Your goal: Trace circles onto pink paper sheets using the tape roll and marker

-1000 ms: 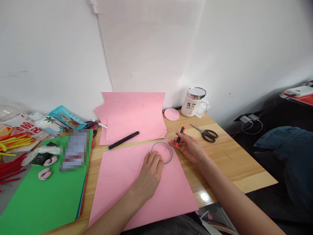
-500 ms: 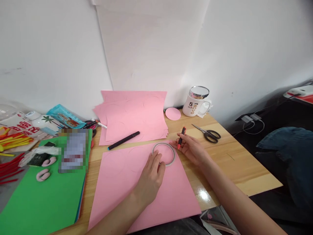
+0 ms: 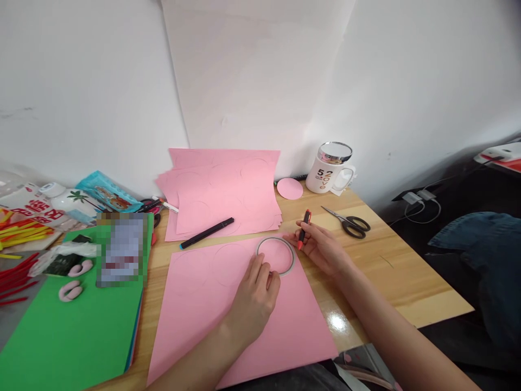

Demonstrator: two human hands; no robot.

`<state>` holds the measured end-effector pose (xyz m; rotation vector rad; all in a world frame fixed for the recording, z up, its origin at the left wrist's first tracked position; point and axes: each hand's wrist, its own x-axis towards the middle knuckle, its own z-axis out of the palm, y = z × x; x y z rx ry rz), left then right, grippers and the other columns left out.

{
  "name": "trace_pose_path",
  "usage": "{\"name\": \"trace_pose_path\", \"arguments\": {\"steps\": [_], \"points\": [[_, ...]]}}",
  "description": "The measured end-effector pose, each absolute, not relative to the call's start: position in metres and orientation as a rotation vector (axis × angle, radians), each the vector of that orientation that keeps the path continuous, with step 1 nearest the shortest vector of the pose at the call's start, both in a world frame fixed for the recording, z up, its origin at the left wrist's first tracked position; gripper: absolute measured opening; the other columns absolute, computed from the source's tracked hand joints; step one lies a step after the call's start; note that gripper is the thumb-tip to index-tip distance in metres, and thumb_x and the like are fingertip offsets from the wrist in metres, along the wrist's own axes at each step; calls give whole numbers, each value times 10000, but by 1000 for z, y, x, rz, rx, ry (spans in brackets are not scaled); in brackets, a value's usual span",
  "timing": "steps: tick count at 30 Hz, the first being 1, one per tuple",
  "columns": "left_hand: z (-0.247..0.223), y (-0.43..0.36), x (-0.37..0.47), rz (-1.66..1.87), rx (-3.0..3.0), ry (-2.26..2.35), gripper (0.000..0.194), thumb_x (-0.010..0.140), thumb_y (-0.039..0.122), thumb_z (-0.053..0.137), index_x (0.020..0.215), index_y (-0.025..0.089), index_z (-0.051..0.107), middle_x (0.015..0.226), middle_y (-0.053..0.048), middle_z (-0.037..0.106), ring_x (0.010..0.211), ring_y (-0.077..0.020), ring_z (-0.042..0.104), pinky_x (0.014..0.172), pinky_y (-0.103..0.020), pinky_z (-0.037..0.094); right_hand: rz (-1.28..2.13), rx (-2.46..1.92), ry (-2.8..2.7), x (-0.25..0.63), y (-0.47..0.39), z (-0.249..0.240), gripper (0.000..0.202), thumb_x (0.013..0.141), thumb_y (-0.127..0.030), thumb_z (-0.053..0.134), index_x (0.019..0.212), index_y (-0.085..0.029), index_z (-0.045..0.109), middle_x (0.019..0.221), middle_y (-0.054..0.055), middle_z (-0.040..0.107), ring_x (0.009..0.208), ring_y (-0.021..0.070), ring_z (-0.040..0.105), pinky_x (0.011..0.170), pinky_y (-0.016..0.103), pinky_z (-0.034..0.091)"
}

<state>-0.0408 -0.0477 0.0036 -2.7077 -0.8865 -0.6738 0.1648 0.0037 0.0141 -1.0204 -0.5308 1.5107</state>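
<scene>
A large pink sheet (image 3: 211, 326) lies on the wooden table, with faint circles drawn near its top edge. On its upper right corner rests a thin grey ring (image 3: 292, 260). My left hand (image 3: 256, 296) presses on the ring's lower left rim with its fingertips. Just right of the ring, my right hand (image 3: 319, 244) holds a black and red pen (image 3: 303, 231), its red end pointing down. Above the sheet lies a black marker (image 3: 207, 233), partly over a stack of pink sheets (image 3: 228, 190) that bear drawn circles.
Black-handled scissors (image 3: 354, 225) lie right of my right hand. A white mug (image 3: 323, 174) and a pink paper disc (image 3: 290, 188) stand and lie near the wall. Green paper (image 3: 81, 331) at the left bears two clay rings and a blurred-out item.
The ring has shifted very slightly right, with my left hand moving along on it. My right hand keeps its hold on the pen. The whole view has shifted a little.
</scene>
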Motion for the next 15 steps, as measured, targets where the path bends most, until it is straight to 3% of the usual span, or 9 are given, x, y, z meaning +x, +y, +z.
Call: {"name": "trace_pose_path", "arguments": {"steps": [10,15], "points": [[8,-49,-40,-724,-2662,-899,298,872,-10,330,950,58,610,929,-174,620,1088,-295,571,880,-450,528,1517,-987,-530,162,4,13,313,625,-363,824,804,-187,638,628,-13,661,786,204,710,873,364,532],[11,-54,-38,-675,-2604,-553,185,870,35,440,942,37,610,952,-169,658,1039,-293,611,943,-474,480,1483,-961,-475,163,5,13,317,592,-345,849,773,-177,650,612,-12,671,633,167,685,765,343,565]]}}
